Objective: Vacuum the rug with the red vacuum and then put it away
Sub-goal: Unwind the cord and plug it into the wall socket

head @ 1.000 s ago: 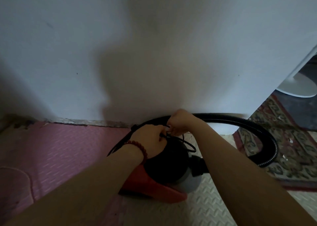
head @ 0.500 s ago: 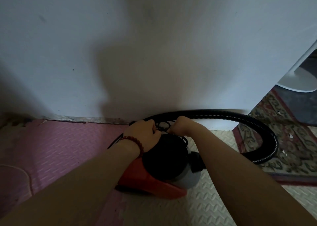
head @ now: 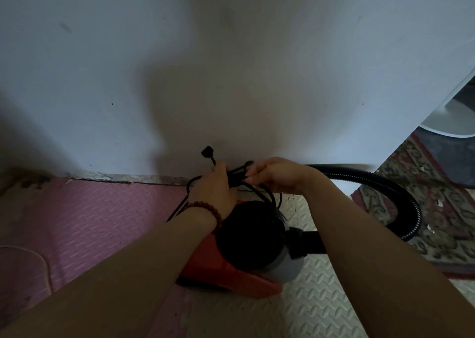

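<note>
At the foot of the white wall [head: 231, 55], on foam mats [head: 90, 222], the red vacuum [head: 231, 268] sits near the rug [head: 437, 191]. I see the left hand [head: 214, 188] and the right hand [head: 272, 174] both curled round its looped cord [head: 237, 177] just above it, probably bundling it for storage.

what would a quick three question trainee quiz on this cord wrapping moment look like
1. True or false: the left hand and the right hand both hold the black cord above the red vacuum.
2. Where is the plug? A: sticking up above the left hand. B: under the red vacuum. C: inside the right hand.
3. Fill in: the black hose curves over the patterned ____ on the right.

Key: 1 true; 2 A; 3 rug.
</note>
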The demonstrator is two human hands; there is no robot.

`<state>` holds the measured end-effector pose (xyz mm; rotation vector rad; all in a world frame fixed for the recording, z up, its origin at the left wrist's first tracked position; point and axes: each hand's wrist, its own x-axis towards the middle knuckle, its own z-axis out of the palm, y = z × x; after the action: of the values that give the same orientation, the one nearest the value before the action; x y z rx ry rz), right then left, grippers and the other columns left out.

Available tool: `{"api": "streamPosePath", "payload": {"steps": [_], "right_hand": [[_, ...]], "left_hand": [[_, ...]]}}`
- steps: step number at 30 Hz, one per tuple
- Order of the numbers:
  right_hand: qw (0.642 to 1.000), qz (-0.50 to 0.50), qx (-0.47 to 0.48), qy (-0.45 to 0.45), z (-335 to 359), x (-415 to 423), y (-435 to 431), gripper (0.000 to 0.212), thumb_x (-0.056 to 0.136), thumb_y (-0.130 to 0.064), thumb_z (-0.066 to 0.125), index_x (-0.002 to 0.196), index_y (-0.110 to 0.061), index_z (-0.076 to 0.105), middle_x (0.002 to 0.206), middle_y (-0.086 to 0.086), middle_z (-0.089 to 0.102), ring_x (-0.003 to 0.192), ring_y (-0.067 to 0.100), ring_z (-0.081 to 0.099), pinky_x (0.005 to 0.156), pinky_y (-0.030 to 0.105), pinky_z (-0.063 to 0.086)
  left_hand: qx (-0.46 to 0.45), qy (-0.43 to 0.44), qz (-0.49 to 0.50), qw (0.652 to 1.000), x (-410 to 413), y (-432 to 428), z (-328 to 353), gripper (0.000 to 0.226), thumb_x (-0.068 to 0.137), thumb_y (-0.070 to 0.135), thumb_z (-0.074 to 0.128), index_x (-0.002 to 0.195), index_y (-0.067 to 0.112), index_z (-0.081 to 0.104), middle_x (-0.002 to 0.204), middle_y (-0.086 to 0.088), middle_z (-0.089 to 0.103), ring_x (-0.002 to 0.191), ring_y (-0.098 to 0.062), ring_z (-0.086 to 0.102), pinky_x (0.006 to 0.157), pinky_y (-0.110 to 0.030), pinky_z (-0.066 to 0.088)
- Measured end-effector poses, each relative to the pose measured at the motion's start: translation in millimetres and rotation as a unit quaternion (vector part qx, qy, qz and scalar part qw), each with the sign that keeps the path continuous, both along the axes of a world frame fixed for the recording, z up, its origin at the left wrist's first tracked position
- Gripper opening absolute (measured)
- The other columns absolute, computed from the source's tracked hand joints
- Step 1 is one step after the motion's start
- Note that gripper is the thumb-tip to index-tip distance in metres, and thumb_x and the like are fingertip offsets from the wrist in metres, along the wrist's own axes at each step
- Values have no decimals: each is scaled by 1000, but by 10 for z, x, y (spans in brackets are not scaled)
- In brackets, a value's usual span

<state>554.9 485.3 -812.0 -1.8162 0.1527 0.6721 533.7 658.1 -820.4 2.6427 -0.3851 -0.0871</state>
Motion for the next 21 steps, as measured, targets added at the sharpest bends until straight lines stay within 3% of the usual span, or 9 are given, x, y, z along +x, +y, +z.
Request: {"api": "streamPosePath", "payload": {"steps": [4,13,18,21], "right_hand": [[999,32,-34,16,-43,-18,10,12,83,-13,69,75,-22,68,71,-2,53,63,10,42,58,24,29],[986,94,-136,26,73,-38,135,8,82,-17,70,78,-20,65,59,-4,52,47,6,41,47,19,32],[979,87,-184,21,64,-41,169,17,83,-27,70,78,-13,61,60,1,49,45,10,35,44,22,28],[974,74,-216,5,30,-26,188,16,85,-24,61,76,-12,54,62,6,45,45,13,31,44,23,25]], "left_hand": [[31,-2,0,1000,20,22,-55,26,95,26,49,117,12,48,111,-10,55,97,-24,55,82,-36,48],[67,-2,-14,998,27,59,-165,18,91,24,51,106,16,56,104,-6,62,89,-21,59,77,-35,50],[69,-5,-39,997,14,44,-145,31,92,19,46,122,14,57,116,-8,60,101,-21,59,82,-29,46],[72,-20,-39,996,-3,26,-142,30,94,21,43,117,11,60,111,-8,63,96,-20,60,80,-30,48]]}}
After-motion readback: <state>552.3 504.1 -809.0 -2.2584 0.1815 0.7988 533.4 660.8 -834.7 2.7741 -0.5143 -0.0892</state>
